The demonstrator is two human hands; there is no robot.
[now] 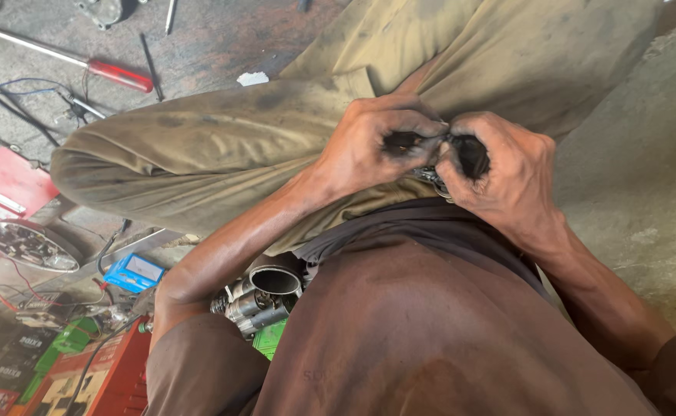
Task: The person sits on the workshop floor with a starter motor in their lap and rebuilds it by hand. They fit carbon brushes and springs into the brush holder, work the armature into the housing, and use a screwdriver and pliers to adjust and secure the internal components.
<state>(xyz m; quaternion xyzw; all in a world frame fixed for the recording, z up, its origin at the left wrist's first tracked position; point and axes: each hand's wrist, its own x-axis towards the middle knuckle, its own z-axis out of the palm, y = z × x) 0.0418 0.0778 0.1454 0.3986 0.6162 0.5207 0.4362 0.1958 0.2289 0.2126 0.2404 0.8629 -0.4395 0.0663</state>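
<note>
Both hands are pinching a small metal part (433,179) over the lap: the left hand (376,146) and right hand (500,166) are closing tightly around it (mostly hidden). Judging by the greasy fingers, a firm, close grip is helping prevent slipping.

Soft even daylight, faint shadows under the hands (438,158), sharp centre, edges perhaps slightly stretched, no glare
</note>
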